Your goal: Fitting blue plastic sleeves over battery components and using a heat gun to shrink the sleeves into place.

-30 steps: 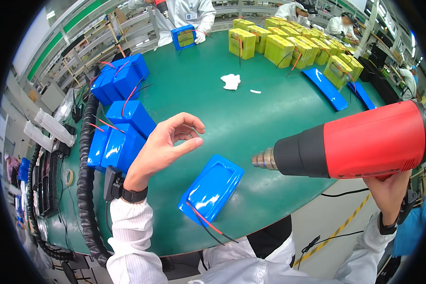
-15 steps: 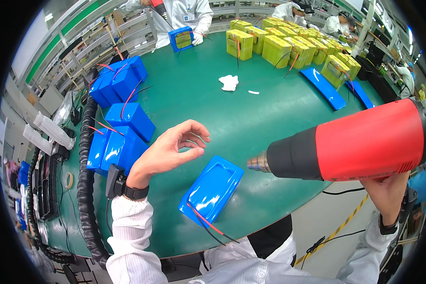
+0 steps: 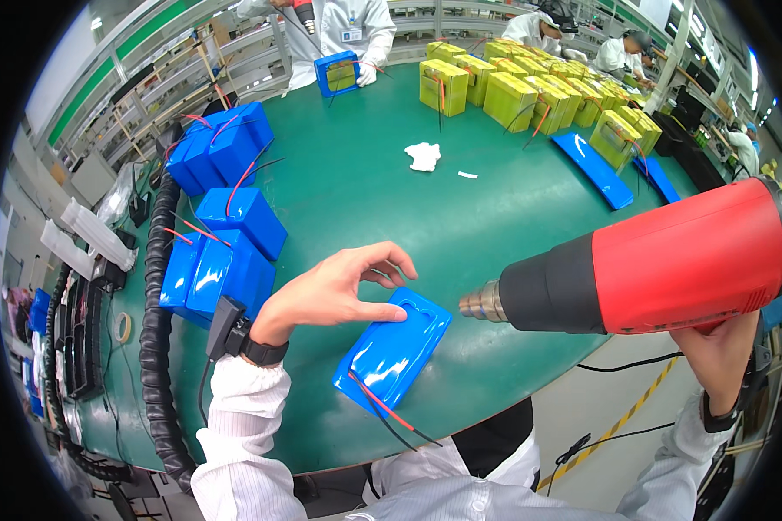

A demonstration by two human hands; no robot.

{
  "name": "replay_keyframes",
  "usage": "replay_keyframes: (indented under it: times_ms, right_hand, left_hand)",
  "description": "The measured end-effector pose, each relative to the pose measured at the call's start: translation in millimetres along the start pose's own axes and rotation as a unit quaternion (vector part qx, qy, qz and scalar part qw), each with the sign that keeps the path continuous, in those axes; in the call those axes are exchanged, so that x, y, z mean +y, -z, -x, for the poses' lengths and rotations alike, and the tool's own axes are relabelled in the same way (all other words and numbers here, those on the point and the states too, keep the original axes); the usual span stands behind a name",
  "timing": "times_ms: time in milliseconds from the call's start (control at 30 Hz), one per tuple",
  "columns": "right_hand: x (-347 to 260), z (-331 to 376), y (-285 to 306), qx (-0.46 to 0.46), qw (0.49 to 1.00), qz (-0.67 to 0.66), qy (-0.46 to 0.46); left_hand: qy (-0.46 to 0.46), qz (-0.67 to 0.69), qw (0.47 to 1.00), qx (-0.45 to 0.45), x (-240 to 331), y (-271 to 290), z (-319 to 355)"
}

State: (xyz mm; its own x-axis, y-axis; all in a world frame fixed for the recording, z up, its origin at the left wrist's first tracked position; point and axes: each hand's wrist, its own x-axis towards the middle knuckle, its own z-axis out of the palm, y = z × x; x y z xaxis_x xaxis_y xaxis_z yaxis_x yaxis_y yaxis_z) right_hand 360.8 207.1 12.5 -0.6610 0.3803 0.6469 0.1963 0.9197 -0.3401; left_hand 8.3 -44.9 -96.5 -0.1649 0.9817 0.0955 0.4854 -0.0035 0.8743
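Observation:
A blue film-wrapped battery pack (image 3: pixel 396 349) lies on the green table in front of me, its red and black wires trailing toward the near edge. My left hand (image 3: pixel 343 288) is over its far end, fingers apart and curved, the thumb at the top face; whether it presses there I cannot tell. My right hand (image 3: pixel 719 352) grips a red and black heat gun (image 3: pixel 682 260), with most of the fingers hidden by the gun body. Its metal nozzle points left toward the pack's far end, a short gap away.
Several finished-looking blue packs (image 3: pixel 230 273) stand at left beside a black ribbed hose (image 3: pixel 158 339). Several yellow packs (image 3: pixel 508 100) fill the far right, near flat blue sleeves (image 3: pixel 593 169). White crumpled scrap (image 3: pixel 422 156) lies mid-table. Across, a co-worker's gloved hand (image 3: pixel 367 74) holds another pack.
My left hand has moved right and down, bringing its thumb to the pack's far end. The heat gun has shifted very slightly right.

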Motion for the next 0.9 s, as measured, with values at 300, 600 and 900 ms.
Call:
replay_keyframes:
  times_ms: [300,600,900]
  right_hand:
    - [-2.3,1.9,14.2,-0.027,0.999,-0.010,-0.043]
    - [3.0,16.8,23.0,-0.036,0.994,0.051,-0.086]
    - [33.8,29.9,21.9,0.082,0.966,-0.088,-0.227]
  left_hand:
    - [0.007,-0.026,0.999,0.026,11.0,1.1,-2.0]
    - [-0.082,-0.027,0.996,0.028,-2.3,3.5,10.1]
    - [-0.062,0.080,0.987,0.127,-0.3,-1.0,3.0]
